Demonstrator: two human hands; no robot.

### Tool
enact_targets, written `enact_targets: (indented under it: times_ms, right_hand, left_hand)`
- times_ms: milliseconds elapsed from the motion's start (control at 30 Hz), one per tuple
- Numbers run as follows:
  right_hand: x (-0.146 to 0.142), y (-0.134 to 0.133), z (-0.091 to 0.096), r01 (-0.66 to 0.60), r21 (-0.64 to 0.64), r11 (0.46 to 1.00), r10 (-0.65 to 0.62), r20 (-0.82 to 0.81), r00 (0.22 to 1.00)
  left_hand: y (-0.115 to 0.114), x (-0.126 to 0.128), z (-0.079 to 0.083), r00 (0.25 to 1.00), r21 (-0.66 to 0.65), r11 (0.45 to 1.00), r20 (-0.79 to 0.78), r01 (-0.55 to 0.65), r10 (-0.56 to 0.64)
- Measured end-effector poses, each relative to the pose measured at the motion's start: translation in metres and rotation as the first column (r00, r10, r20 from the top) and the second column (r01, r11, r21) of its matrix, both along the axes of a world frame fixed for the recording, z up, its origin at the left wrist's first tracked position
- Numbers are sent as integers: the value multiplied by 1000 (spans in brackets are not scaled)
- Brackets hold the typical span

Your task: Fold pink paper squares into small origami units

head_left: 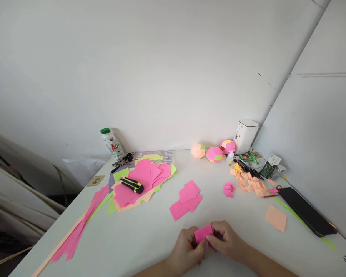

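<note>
Between my two hands, near the table's front edge, is a small folded pink paper (203, 233). My left hand (187, 248) pinches its left end, and my right hand (227, 240) grips the right end with the thumb along the lower edge. Just beyond lie several loose pink paper squares (188, 198), partly overlapping. Right of those sits a little cluster of folded pink paper pieces (228, 190). A single peach paper square (276, 218) lies flat to the right of my right hand.
A yellow-black utility knife (132, 185) rests on stacked coloured paper (150, 175). Paper strips (82, 227) run along the left. Paper balls (214, 154) stand by the wall, near folded peach pieces (250, 184). A black phone-like slab (305, 211) lies right; a bottle (113, 144) stands back left.
</note>
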State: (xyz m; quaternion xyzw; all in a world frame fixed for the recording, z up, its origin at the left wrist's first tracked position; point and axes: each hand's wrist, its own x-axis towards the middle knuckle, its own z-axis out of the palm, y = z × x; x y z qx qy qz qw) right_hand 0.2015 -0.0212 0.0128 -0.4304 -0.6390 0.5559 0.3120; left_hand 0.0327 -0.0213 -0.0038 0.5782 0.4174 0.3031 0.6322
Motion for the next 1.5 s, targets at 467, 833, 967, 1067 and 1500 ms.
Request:
enact_targets:
  times_ms: [467, 833, 967, 1067, 1500]
  right_hand:
    - [6, 8, 0, 200, -1, 980, -200, -26, 980]
    - [2, 5, -2, 139, 0, 990, -139, 36, 990]
    - [1, 4, 0, 119, 68, 990, -124, 68, 990]
    - [0, 4, 0, 131, 132, 982, -144, 93, 985]
    - [-3, 4, 1, 173, 206, 963, -199, 108, 974]
  left_hand:
    - [11, -3, 1, 903, -253, 964, 390, -84, 181]
    - [11, -7, 4, 931, -226, 970, 328, -87, 159]
    - [10, -7, 5, 938, -223, 971, 310, -87, 155]
    - [10, -7, 7, 940, -220, 970, 298, -99, 164]
    - [8, -8, 4, 940, -201, 975, 303, -99, 158]
